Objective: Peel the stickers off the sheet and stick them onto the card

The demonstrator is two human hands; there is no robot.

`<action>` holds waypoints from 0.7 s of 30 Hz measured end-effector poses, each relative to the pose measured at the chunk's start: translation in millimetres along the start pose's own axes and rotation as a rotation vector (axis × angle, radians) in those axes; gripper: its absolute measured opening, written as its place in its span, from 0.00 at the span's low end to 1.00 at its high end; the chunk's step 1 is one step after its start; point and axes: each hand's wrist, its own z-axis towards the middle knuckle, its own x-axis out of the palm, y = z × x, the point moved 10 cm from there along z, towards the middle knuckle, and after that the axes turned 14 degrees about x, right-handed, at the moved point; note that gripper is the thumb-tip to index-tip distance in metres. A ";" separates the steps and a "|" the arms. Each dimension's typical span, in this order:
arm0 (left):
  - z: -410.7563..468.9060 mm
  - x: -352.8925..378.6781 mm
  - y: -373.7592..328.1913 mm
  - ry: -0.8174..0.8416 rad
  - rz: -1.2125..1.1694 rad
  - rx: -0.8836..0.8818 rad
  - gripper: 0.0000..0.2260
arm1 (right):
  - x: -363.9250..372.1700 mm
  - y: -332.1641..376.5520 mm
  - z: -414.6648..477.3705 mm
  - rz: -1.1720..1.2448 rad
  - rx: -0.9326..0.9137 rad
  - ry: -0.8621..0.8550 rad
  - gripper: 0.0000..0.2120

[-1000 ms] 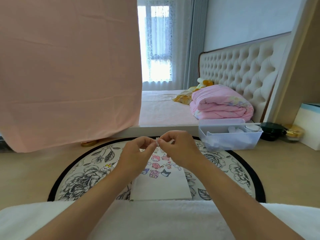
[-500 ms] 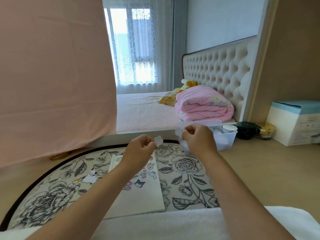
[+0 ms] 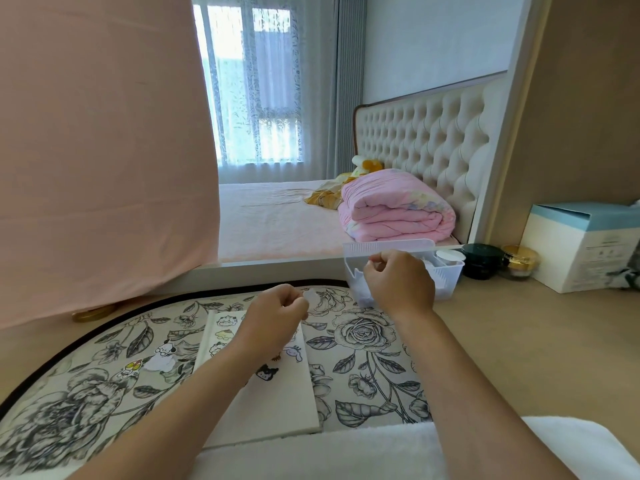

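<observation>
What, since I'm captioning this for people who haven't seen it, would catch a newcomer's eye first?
Mid-frame, the left hand pinches a small white piece, and the right hand hangs curled in front of the clear basket. Below them a white card with cartoon stickers lies on a black-and-white floral mat. A big pink sheet fills the left side.
</observation>
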 end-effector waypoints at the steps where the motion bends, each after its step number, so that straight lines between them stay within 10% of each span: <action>1: -1.0 -2.5 1.0 -0.009 -0.022 -0.009 0.07 | 0.3 8.0 -4.4 0.017 -0.042 0.014 0.11; 7: -14.0 -28.7 7.2 -0.084 -0.160 -0.120 0.07 | 33.3 84.8 -72.4 0.090 -0.433 0.433 0.11; 14: -39.6 -50.4 15.9 -0.038 -0.244 -0.225 0.07 | 41.8 117.7 -122.0 0.000 -0.690 0.332 0.05; 21: -56.8 -64.6 23.9 -0.044 -0.443 -0.240 0.12 | 55.4 104.7 -125.8 0.322 -0.384 0.464 0.05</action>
